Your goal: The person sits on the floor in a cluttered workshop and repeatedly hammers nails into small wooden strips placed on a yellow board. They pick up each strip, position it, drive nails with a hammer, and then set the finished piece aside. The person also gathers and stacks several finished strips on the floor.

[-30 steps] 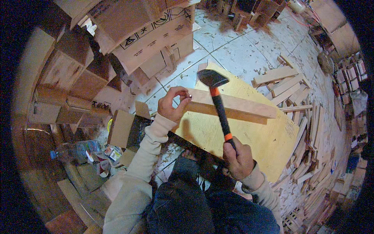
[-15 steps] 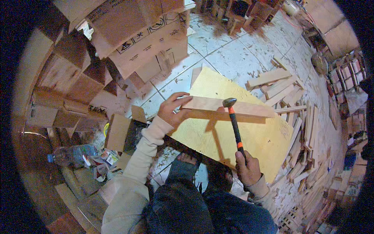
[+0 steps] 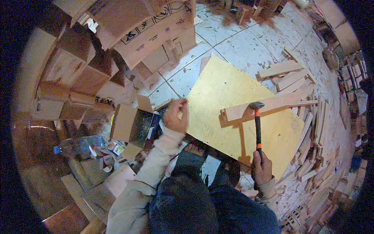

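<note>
My right hand (image 3: pixel 261 168) is closed round the black and orange handle of a hammer (image 3: pixel 258 128). The hammer's dark head is over a pale wooden strip (image 3: pixel 274 104); I cannot tell whether they touch. That strip lies across a yellow board (image 3: pixel 216 91), its right end reaching the loose slats. At the board's left corner is my left hand (image 3: pixel 177 117), off the strip. Its thumb and fingers curl together in a pinch; anything between the tips is too small to make out.
Loose wooden slats (image 3: pixel 321 124) are piled right of the board. An open cardboard box (image 3: pixel 124 123) stands beside my left forearm, with a plastic bottle (image 3: pixel 83 146) and torn packaging (image 3: pixel 111 152) left of it. A large carton (image 3: pixel 156 39) and wooden panels fill the upper left.
My left hand has let go of the wooden strip and curled its fingers at the board's corner. The strip now lies farther right, and the hammer has shifted right with it. The view has shifted slightly.
</note>
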Available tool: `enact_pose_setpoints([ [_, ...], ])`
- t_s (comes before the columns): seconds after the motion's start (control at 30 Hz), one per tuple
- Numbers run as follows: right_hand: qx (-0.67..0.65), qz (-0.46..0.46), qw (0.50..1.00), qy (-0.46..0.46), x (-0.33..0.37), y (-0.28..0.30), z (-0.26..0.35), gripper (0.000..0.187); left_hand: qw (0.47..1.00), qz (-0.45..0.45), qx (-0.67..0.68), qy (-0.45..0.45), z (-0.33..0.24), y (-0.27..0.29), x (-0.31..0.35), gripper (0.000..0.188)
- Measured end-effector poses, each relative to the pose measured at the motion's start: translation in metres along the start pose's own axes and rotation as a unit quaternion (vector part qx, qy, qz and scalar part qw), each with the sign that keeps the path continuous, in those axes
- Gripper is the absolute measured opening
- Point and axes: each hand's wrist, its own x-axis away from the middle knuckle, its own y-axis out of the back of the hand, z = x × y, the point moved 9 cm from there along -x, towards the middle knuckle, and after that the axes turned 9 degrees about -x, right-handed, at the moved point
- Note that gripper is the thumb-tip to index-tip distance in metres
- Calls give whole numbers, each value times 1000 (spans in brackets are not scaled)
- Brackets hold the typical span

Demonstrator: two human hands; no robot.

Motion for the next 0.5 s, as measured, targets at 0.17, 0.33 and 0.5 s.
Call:
enact_pose_setpoints([
  [0.17,-49,8,999,0,0,-8,2,39,957,203,-193,-75,86,-60,-59,16],
  [0.33,-10,1,1000,2,2,-2,6,36,768,501,-393,-64,152,-169,-53,22],
  [0.5,-45,22,999,-16,4,-1,-3,36,829,425,-351,-91,130,-155,-63,23],
])
